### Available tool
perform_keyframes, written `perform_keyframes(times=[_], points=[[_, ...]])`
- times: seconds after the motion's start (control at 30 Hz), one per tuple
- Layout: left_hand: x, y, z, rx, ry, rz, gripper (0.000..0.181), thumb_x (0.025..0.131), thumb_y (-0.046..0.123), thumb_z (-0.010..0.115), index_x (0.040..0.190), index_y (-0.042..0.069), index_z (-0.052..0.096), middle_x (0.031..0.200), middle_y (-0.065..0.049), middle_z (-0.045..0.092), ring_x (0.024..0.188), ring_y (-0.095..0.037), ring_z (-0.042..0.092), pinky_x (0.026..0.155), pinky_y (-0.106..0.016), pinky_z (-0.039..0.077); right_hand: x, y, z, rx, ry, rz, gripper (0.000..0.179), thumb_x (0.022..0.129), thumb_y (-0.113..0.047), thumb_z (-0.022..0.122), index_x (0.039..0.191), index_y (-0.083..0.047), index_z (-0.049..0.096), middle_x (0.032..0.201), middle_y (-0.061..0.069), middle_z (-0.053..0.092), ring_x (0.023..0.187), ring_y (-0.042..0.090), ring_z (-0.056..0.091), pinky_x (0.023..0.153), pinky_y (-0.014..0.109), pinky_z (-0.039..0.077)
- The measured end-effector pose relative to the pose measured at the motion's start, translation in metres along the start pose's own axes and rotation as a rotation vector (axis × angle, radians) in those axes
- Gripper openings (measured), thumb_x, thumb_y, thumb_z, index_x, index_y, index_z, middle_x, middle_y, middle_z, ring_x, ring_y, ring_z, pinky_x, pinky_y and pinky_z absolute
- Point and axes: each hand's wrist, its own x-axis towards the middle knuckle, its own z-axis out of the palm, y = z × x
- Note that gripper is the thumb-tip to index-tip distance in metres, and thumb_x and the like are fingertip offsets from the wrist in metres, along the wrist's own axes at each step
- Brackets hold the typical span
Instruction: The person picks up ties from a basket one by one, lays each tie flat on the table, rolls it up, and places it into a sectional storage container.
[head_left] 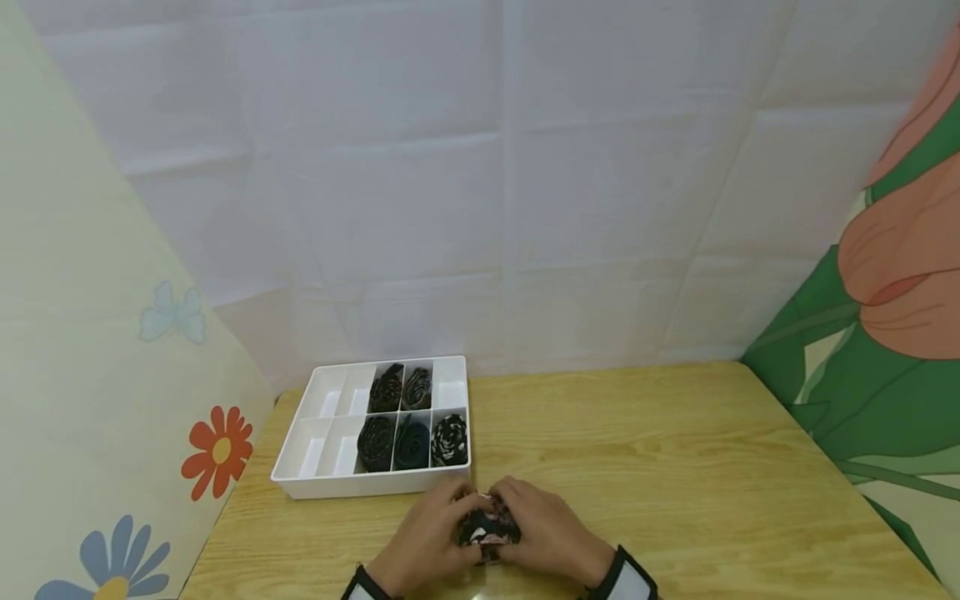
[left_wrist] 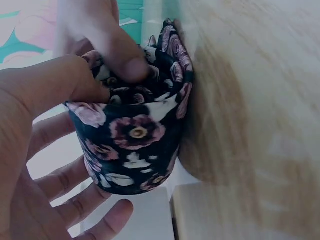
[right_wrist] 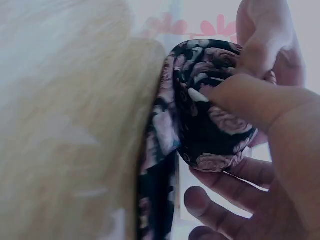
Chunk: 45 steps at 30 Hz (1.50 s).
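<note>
A dark necktie with pink and white flowers [head_left: 487, 529], rolled into a thick coil, stands on the table between both hands. My left hand [head_left: 427, 529] grips its left side, the thumb pressing into the top of the coil in the left wrist view. From the other side my right hand [head_left: 551, 533] holds it, thumb at the coil's upper edge and fingers around the outside. In the right wrist view, the tie's loose end [right_wrist: 162, 135] runs off the roll along the tabletop.
Just beyond the left hand sits a white divided box [head_left: 367, 483]. Several of its compartments hold rolled dark ties, among them a black-and-white one [head_left: 449, 440] and a dark green one [head_left: 412, 443]. White sheeting [head_left: 487, 208] hangs behind the wooden table [head_left: 675, 467].
</note>
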Motion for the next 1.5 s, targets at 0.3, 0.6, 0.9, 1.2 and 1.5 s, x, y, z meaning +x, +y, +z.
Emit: perform_keyframes(times=[0.3, 0.6, 0.9, 1.2, 1.5], points=[[0.0005, 0.0031, 0.0012, -0.034, -0.028, -0.004, 0.052, 0.073, 0.028, 0.089, 0.121, 0.028, 0.070, 0.116, 0.006, 0.060, 0.104, -0.008, 0.056, 0.090, -0.029, 0.054, -0.0016, -0.0005, -0.0013, -0.003, -0.014, 0.007, 0.059, 0.077, -0.032, 0.092, 0.126, -0.020, 0.061, 0.114, -0.010, 0.062, 0.097, 0.002, 0.059, 0.078, 0.027, 0.055], [0.0008, 0.0048, 0.0037, 0.014, -0.016, 0.001, 0.061, 0.074, 0.035, 0.091, 0.130, 0.028, 0.068, 0.123, 0.004, 0.064, 0.113, -0.014, 0.061, 0.097, -0.037, 0.056, -0.0048, 0.0018, -0.0024, 0.020, -0.005, 0.016, 0.054, 0.076, -0.030, 0.093, 0.120, -0.020, 0.063, 0.110, -0.010, 0.064, 0.095, 0.003, 0.059, 0.078, 0.028, 0.056], [0.0028, 0.0046, 0.0028, 0.020, 0.035, 0.030, 0.050, 0.071, 0.034, 0.093, 0.117, 0.028, 0.075, 0.116, 0.007, 0.066, 0.108, -0.011, 0.060, 0.093, -0.031, 0.055, -0.0042, 0.0006, -0.0003, -0.019, 0.005, -0.011, 0.058, 0.076, -0.033, 0.092, 0.124, -0.019, 0.063, 0.115, -0.009, 0.064, 0.100, 0.004, 0.061, 0.081, 0.030, 0.058], [0.0005, 0.0075, 0.0063, -0.002, -0.008, 0.002, 0.054, 0.071, 0.030, 0.091, 0.121, 0.027, 0.069, 0.118, 0.007, 0.061, 0.106, -0.009, 0.059, 0.090, -0.031, 0.055, -0.0047, -0.0017, -0.0017, 0.004, 0.005, -0.014, 0.058, 0.074, -0.029, 0.094, 0.122, -0.020, 0.062, 0.111, -0.011, 0.064, 0.098, 0.003, 0.060, 0.081, 0.029, 0.057], [0.0010, 0.0101, 0.0051, -0.017, -0.024, -0.035, 0.058, 0.072, 0.032, 0.089, 0.126, 0.026, 0.067, 0.119, 0.007, 0.061, 0.107, -0.008, 0.058, 0.092, -0.031, 0.055, -0.0042, 0.0012, -0.0006, 0.057, -0.016, 0.027, 0.051, 0.077, -0.030, 0.092, 0.120, -0.020, 0.065, 0.108, -0.011, 0.066, 0.095, 0.001, 0.059, 0.079, 0.028, 0.056]])
